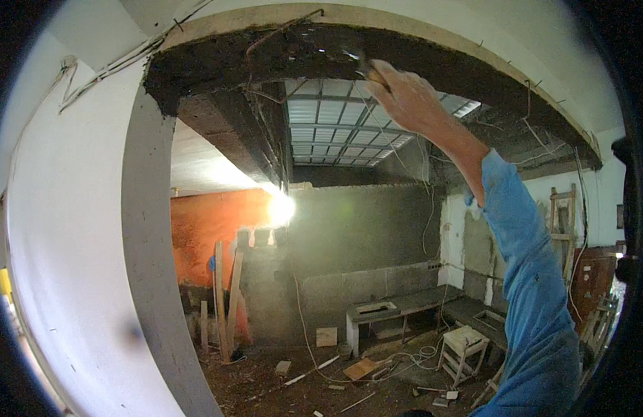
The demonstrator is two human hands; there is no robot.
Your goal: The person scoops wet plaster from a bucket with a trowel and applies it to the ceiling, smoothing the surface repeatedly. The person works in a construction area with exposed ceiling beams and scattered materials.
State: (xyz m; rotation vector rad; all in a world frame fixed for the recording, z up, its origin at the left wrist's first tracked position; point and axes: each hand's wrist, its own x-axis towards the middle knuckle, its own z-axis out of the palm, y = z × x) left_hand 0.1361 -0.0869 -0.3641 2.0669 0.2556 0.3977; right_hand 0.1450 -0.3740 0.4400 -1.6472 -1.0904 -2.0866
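Note:
My right hand (pixel 410 99) is raised high at the end of a blue-sleeved arm. Its fingers are closed round the handle of a trowel (pixel 379 78), whose blade is small and blurred in this view. The trowel is up against the face of an overhead beam (pixel 217 61), coated in dark, wet-looking mortar with a few shiny spots close to the blade. A bent rusty rod (pixel 279 29) sticks out of the beam to the left of my hand. My left hand is outside the picture.
A white pillar (pixel 78 208) stands on the left. Below are a concrete counter (pixel 398 306), a wooden stool (pixel 464 344), leaning planks (pixel 227 299) and rubble on the floor (pixel 266 389). Loose wires (pixel 429 208) hang down. A bright lamp (pixel 281 208) shines ahead.

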